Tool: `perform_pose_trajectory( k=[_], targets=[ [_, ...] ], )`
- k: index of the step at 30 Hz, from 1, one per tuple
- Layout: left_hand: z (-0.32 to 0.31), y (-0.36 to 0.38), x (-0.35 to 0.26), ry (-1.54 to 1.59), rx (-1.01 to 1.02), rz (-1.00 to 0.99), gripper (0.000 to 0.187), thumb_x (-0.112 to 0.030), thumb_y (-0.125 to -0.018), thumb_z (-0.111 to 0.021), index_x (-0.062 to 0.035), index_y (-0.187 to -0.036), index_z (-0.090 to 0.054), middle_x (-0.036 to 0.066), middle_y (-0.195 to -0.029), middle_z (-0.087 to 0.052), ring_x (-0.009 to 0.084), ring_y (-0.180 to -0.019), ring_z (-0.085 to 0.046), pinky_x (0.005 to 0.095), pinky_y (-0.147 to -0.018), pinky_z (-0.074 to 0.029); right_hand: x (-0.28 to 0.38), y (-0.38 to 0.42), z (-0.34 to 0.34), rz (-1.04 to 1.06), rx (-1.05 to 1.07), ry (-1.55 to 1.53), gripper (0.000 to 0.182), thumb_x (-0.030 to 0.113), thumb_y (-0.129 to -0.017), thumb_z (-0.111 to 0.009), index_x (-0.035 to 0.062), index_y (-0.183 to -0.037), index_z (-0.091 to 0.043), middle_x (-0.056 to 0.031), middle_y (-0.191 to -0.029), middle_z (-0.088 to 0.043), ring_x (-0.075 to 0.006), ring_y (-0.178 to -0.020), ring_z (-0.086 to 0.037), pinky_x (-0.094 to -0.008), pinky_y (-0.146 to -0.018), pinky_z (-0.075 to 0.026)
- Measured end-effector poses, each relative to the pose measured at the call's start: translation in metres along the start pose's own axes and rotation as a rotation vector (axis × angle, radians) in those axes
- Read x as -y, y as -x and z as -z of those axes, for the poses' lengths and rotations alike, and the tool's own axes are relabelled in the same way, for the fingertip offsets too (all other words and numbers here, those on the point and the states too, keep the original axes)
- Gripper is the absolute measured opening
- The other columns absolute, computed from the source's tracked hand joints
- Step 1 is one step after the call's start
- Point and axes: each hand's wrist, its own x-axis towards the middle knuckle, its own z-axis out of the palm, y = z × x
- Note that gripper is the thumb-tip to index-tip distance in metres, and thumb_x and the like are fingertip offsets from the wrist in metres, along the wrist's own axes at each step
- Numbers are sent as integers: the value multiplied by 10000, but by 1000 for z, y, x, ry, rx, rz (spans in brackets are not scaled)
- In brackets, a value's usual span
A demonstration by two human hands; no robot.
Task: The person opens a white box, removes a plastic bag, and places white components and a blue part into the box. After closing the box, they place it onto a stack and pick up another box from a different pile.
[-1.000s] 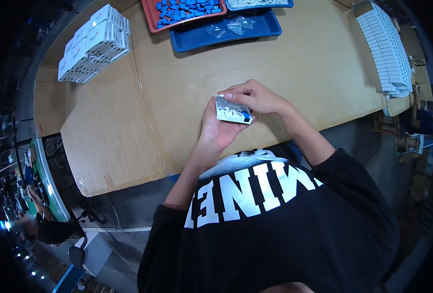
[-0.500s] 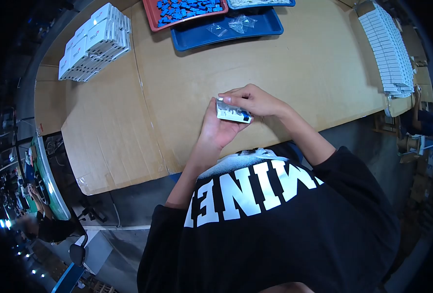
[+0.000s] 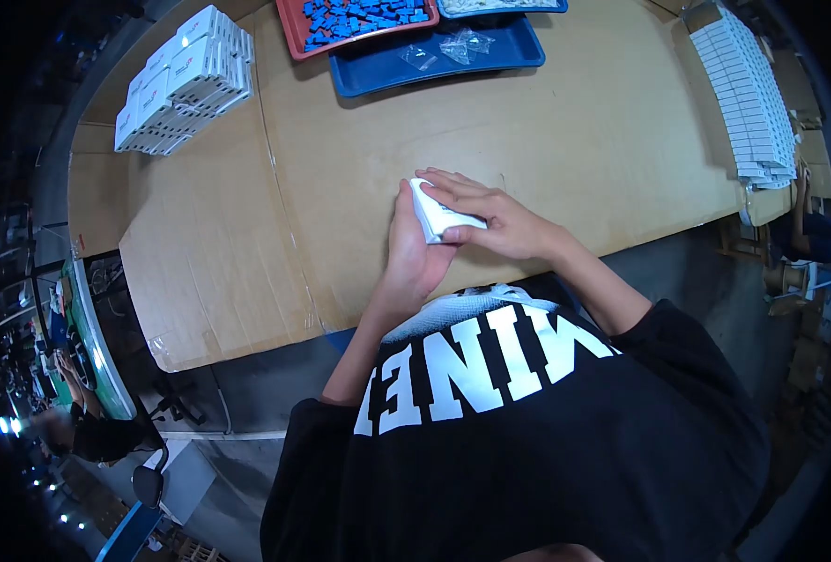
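A small white box (image 3: pixel 442 217) sits between my two hands above the cardboard-covered table. My left hand (image 3: pixel 414 255) is closed around it from the left and below. Over its top and right side my right hand (image 3: pixel 504 217) is closed, with the fingers reaching across the far edge and the thumb along the near edge. A plain white face with faint print is turned up. The box's contents are hidden.
Stacked white boxes (image 3: pixel 186 80) stand at the back left. More white boxes (image 3: pixel 739 103) line the right edge. A red tray (image 3: pixel 294 28) holds blue pieces, and a blue tray (image 3: pixel 378 82) holds clear plastic bags. Other people work at both sides.
The box's silvery inside with a blue piece showed earlier; now a white face covers it. My right hand has shifted over the box, its thumb now at the near edge.
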Motion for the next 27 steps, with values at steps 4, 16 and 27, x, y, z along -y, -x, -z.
perform_pose_trajectory(
  k=[4,16,27],
  targets=[
    [-13,14,-7,20,22,-32,602,-521,-1130,-248,-73,-1487,-432,146,-1451,-530,301,-1375,-522,487,-1134,-451,13,4,-2,12,-21,121,580,329,-1016,-643,127,-1543,-511,-124,-1654,-400,-328,-1574,-274,-499,-1285,-204],
    [-21,41,-37,-604,175,-414,427,-148,-1065,-609,54,-1432,-525,139,-1290,-658,181,-1162,-649,333,-1034,-519,47,1,28,-268,-217,-673,502,93,-925,-796,-27,-1378,-617,-138,-1292,-706,-145,-1175,-658,-309,-1007,-536],
    [-8,43,-36,-700,286,-398,410,-41,-992,-709,85,-1356,-568,131,-1250,-691,163,-1139,-662,305,-998,-537,55,5,31,-298,-159,-560,347,92,-933,-791,-45,-1229,-673,-101,-1078,-770,-104,-976,-710,-251,-878,-565]
  ],
)
